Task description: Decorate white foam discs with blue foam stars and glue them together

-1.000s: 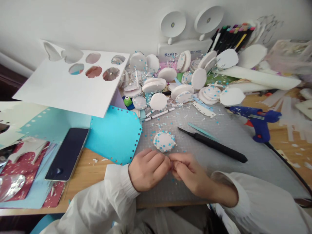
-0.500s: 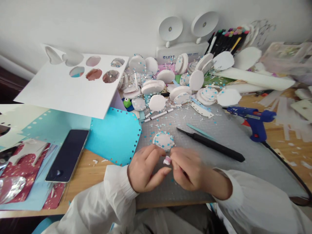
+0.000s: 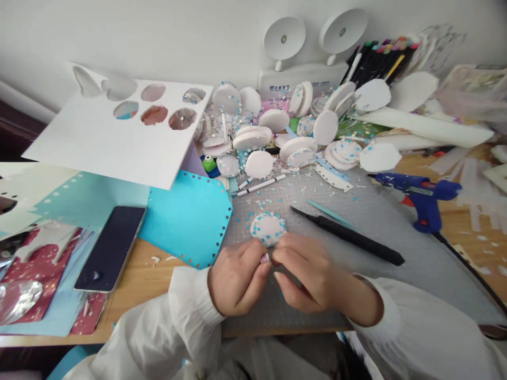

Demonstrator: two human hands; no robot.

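Between the thumb and forefinger of my left hand (image 3: 240, 277) is a tiny pink-and-white piece (image 3: 265, 258); what it is I cannot make out. My right hand (image 3: 307, 272) is close beside it, forefinger bent toward the piece and thumb apart below. Whether the right fingertips touch the piece is hard to see. Just beyond both hands, a white disc edged with small blue flowers (image 3: 268, 228) lies flat on the grey cutting mat (image 3: 253, 320). To its right rests a black craft knife (image 3: 356, 237), with a thin blue strip (image 3: 328, 211) alongside.
A blue glue gun (image 3: 425, 198) lies at the right. Piled white discs (image 3: 259, 164) fill the back, before a twin-lamp light (image 3: 303, 82). On the left are a phone (image 3: 111, 248), blue punched paper (image 3: 186, 219) and a white board with cut-out holes (image 3: 106, 142).
My left thumb and forefinger have closed on the tiny piece, which was at the right fingertips before. My right thumb has come away from its forefinger. The view has shifted slightly.
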